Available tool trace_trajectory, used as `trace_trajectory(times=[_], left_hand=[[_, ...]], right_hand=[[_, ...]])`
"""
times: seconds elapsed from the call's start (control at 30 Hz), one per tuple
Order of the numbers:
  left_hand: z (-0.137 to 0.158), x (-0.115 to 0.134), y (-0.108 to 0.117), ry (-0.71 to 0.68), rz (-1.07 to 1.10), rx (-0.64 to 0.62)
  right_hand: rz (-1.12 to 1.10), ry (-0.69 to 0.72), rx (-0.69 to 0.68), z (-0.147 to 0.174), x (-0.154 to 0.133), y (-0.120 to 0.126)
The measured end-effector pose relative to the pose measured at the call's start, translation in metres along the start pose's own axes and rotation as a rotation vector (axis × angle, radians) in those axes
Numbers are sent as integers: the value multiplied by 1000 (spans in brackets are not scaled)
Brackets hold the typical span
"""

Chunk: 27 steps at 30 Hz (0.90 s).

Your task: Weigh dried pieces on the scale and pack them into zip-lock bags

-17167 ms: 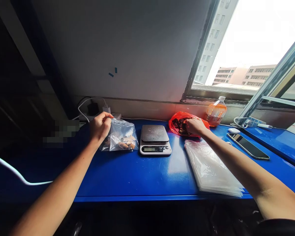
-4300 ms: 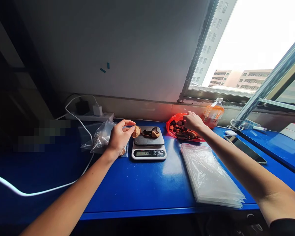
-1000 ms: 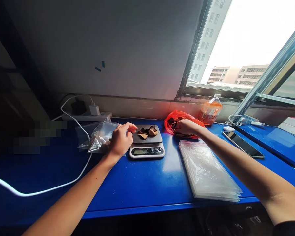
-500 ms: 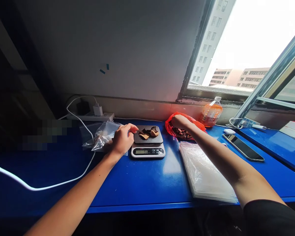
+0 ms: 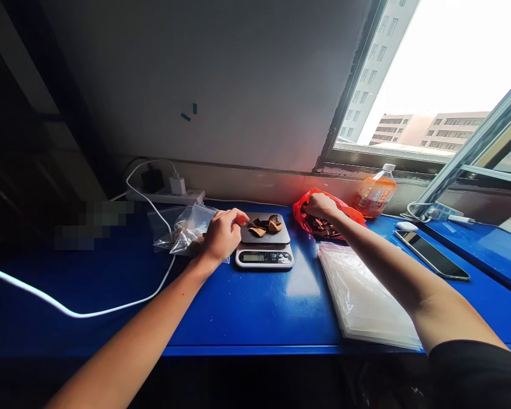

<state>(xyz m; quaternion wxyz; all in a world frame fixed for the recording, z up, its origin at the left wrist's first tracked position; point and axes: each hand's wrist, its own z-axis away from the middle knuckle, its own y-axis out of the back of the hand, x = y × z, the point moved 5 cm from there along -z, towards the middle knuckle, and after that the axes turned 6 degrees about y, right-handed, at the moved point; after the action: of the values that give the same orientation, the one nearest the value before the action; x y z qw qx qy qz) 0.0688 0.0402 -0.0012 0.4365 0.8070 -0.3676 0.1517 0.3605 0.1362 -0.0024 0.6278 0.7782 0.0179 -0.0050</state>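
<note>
On the plate of a small digital kitchen scale (image 5: 264, 258) lie several curled, dried pieces (image 5: 258, 232), dark brown and tan, like dried peel. Its display appears to read 96. My left hand (image 5: 223, 233) is at the plate's left edge, fingers loosely bent, thumb and forefinger slightly apart, with nothing visible between them. To the right of the scale, my right hand (image 5: 320, 205) reaches into an open red plastic bag (image 5: 298, 211) of similar dark dried pieces (image 5: 323, 228). The bag and pieces hide its fingertips, so what they grip cannot be seen.
Clear zip bags (image 5: 189, 230) lie behind my left hand. A stack of clear plastic bags (image 5: 366, 298) rests under my right forearm. Farther right are an orange drink bottle (image 5: 375, 193) and a phone (image 5: 432, 253). A white cable (image 5: 123, 309) crosses the left side.
The view has shifted slightly, so everything sits a little farther right. My left thumb and forefinger look closer together. My right hand stays in the red bag, and the display looks the same.
</note>
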Motion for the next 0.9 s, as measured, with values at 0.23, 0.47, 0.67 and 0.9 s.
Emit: trace_trajectory(times=[0.23,0.47,0.67,0.9], left_hand=[[0,1,-1,11,-7,-12],[1,3,-5,-23,-31,-53],[2,7,-7,-43,-78,-72],[3,15,-3,-69,-81,-72]], right_hand=[[53,-57,48,4,31,11],[39,19,155,21,42,18],[56,183,222,32,32,29],[-100,237,353,59,32,46]])
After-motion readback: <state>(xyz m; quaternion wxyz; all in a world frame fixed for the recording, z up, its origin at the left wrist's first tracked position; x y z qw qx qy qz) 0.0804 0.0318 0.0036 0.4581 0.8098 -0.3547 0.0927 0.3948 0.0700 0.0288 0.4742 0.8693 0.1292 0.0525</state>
